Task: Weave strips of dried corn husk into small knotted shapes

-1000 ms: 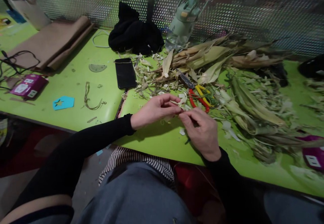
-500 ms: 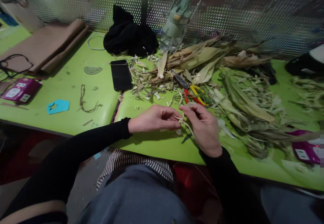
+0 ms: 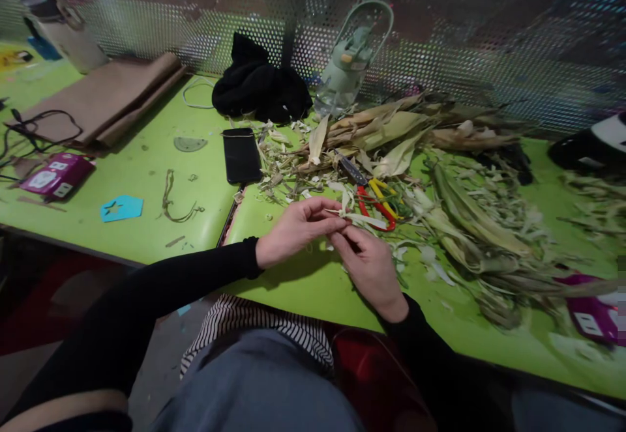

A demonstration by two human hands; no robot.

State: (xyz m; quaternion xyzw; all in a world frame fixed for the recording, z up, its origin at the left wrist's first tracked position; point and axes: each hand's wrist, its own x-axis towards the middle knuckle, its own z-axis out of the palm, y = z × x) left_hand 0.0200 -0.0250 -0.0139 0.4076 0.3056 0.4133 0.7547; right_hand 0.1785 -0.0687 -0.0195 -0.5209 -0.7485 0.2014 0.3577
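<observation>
My left hand (image 3: pixel 304 229) pinches a pale strip of corn husk (image 3: pixel 362 220) over the front of the green table. The strip's free end points right, above the red and yellow handles of the pliers (image 3: pixel 374 196). Against the left fingertips, my right hand (image 3: pixel 368 264) is closed with its thumb and fingers at the base of the same strip. The fingers partly hide where the strip is gripped. Just behind the hands lie husk scraps (image 3: pixel 288 168) and a pile of dry corn husks (image 3: pixel 386 122).
A black phone (image 3: pixel 242 155) lies left of the scraps. Behind stand a green water bottle (image 3: pixel 345 70) and a black cloth bundle (image 3: pixel 261 86). Farther left are a protractor (image 3: pixel 190 144), a blue paper tag (image 3: pixel 121 208) and brown paper (image 3: pixel 105 100). Greener husks (image 3: pixel 474 197) spread rightward.
The right hand has turned and moved down-left, meeting the left fingertips. The strip's end now points right instead of hanging down toward the right palm. The camera view has tilted up slightly.
</observation>
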